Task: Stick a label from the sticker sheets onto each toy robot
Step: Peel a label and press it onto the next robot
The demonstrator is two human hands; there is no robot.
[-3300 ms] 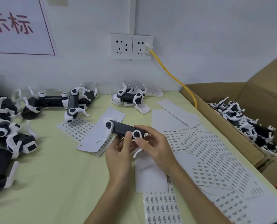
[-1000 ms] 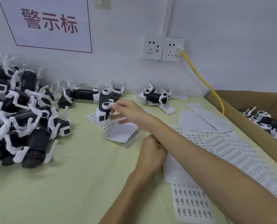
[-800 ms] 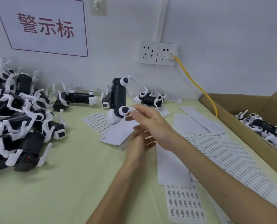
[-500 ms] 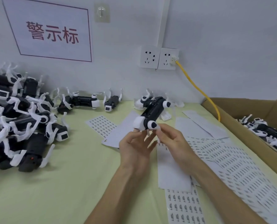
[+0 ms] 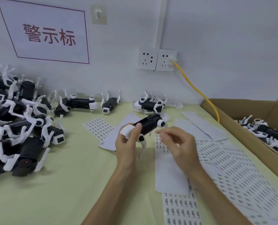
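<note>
A black-and-white toy robot [image 5: 148, 125] is gripped by the left hand [image 5: 127, 143], whose fingers [image 5: 137, 129] are curled round its white end. The body is held tilted above the surface [image 5: 62, 184], and one white leg is seen hanging below those fingers. The right hand [image 5: 178, 143] is raised just beside the toy. Its fingers [image 5: 163, 133] are smeared by motion, so it cannot be told whether a label is pinched between them.

On the wall beyond the fingers, a red-bordered sign [image 5: 44, 33] is lettered "警示标" in red. Sticker sheets [image 5: 232, 168] are spread under and to the right of the right hand's fingers. Rows of small dark labels are printed on them, but the print is too small to be read.

A heap of robots [image 5: 18, 127] is piled well to the left of the fingers and is cut off by the frame edge. Far to the right, a cardboard box [image 5: 232, 125] is only partly shown, with more robots lying inside. A yellow cable [image 5: 198, 91] is plugged into the right of two wall sockets [image 5: 157, 60] and is lost from sight at the box's rim.
</note>
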